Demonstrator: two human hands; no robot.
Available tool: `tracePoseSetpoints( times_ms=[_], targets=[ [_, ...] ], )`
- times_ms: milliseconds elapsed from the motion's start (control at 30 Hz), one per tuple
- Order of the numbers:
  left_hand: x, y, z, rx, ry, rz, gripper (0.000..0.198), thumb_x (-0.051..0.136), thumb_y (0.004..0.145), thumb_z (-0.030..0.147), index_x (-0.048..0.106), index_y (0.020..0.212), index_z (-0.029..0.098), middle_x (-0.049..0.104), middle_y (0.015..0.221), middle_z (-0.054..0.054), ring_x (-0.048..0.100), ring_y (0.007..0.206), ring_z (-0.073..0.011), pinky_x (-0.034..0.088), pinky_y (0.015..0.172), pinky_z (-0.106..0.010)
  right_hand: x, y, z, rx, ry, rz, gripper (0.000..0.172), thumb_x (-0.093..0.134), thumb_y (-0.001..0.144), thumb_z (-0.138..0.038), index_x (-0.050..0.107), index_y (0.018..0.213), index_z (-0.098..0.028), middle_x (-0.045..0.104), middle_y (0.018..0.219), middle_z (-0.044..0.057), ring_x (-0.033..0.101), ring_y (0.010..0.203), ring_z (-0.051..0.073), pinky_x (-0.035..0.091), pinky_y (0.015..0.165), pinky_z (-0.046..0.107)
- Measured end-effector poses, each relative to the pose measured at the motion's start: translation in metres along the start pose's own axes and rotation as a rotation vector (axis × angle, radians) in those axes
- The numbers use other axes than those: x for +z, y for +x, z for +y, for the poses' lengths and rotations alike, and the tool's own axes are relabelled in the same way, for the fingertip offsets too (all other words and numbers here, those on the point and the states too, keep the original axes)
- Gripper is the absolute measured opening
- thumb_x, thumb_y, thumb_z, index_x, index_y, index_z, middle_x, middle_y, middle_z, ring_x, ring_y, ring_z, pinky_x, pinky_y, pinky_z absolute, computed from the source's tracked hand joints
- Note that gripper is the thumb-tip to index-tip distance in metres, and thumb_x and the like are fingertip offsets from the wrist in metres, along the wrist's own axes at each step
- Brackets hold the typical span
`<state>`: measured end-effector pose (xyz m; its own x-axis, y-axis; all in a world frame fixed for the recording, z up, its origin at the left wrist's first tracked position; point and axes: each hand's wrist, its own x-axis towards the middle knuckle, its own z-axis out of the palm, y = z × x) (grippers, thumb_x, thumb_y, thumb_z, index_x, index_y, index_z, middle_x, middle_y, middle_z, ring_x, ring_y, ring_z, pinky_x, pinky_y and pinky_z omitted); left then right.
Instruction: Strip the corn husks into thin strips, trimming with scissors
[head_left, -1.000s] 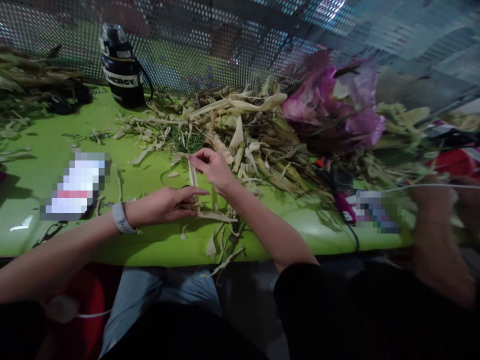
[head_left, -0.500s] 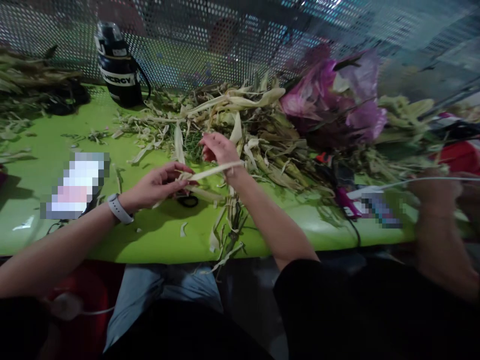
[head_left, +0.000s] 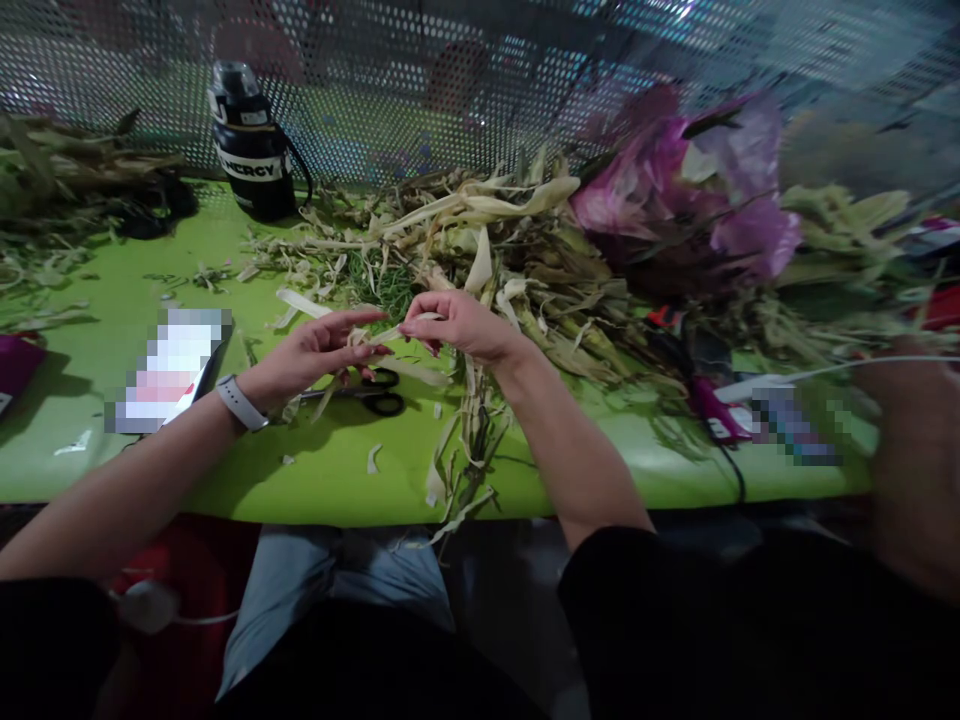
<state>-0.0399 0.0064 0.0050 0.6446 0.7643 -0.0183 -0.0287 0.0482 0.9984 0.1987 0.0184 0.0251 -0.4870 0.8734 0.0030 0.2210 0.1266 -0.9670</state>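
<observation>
**Over the green table: two hands on one pale husk strip**

Above the bright green tabletop (head_left: 112, 330), just in front of the heap of dried corn husks and stalks (head_left: 510, 250), both hands meet on a thin, pale yellow strip of dried husk (head_left: 390, 332). The left hand (head_left: 315, 350) pinches one end between thumb and fingertips, the other fingers loosely extended; the right hand (head_left: 461, 325) is closed around the other end with its fingers curled in. The strip is held clear of the table, roughly level, spanning the short gap between the hands.

By its look the strip is very light, papery and limp, likely to tear along its fibres if pulled sideways and to crease rather than spring back. The ends, where the fingers already sit, seem the safest places to grip; a soft pinch should be enough.

It is narrow, flat and straw-coloured, much like the loose scraps scattered near it. Black-handled scissors (head_left: 375, 392) lie on the table just under the hands. A black bottle with white lettering (head_left: 251, 140) stands at the back by the perforated metal screen (head_left: 450, 70), and a crumpled pink plastic bag (head_left: 675, 200) rests on the heap to the right.
</observation>
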Motion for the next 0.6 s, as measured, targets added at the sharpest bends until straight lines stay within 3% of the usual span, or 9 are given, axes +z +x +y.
tracePoseSetpoints(
  times_ms=[167,367,433,500,600],
  targets=[
    [-0.001,0.001,0.002,-0.041,-0.123,0.080,0.028,0.076,0.079,0.025,0.068,0.105,0.015,0.075,0.106,-0.010,0.071,0.076,-0.0131,0.053,0.056,-0.016,0.005,0.006,0.008,-0.042,0.028,0.181,0.022,0.073,0.077,-0.031,0.059,0.070,-0.016,0.052,0.051,-0.006,0.045,0.045,0.006,0.037,0.045,0.019],
    [0.001,0.003,0.004,-0.043,-0.298,0.190,0.021,0.080,0.074,0.022,0.063,0.082,0.013,0.075,0.089,-0.006,0.067,0.064,-0.0088,0.046,0.049,-0.014,0.014,0.013,0.017,-0.082,-0.046,0.308,0.029,0.068,0.082,-0.046,0.056,0.080,-0.019,0.049,0.055,-0.004,0.048,0.050,0.010,0.044,0.049,0.024],
    [0.001,0.003,0.003,-0.045,-0.298,0.228,0.024,0.081,0.071,0.018,0.062,0.085,0.014,0.075,0.090,-0.006,0.067,0.064,-0.0082,0.046,0.050,-0.014,0.013,0.013,0.021,-0.156,-0.198,0.418,0.032,0.062,0.086,-0.049,0.056,0.098,-0.020,0.057,0.070,0.000,0.056,0.063,0.014,0.050,0.058,0.028],
    [0.000,0.004,0.002,-0.027,-0.306,0.259,0.031,0.082,0.068,0.014,0.061,0.090,0.015,0.076,0.095,-0.006,0.069,0.069,-0.0092,0.048,0.054,-0.014,0.012,0.012,0.022,-0.277,-0.445,0.582,0.037,0.055,0.090,-0.049,0.053,0.115,-0.022,0.061,0.097,0.008,0.061,0.089,0.021,0.054,0.075,0.037],
    [-0.002,0.005,-0.001,0.027,-0.315,0.276,0.040,0.084,0.065,0.012,0.059,0.096,0.017,0.076,0.097,-0.006,0.071,0.077,-0.0114,0.051,0.060,-0.016,0.011,0.005,0.021,-0.482,-0.804,0.696,0.034,0.049,0.093,-0.045,0.056,0.117,-0.023,0.053,0.125,0.014,0.048,0.124,0.030,0.044,0.099,0.051]
  ],
)
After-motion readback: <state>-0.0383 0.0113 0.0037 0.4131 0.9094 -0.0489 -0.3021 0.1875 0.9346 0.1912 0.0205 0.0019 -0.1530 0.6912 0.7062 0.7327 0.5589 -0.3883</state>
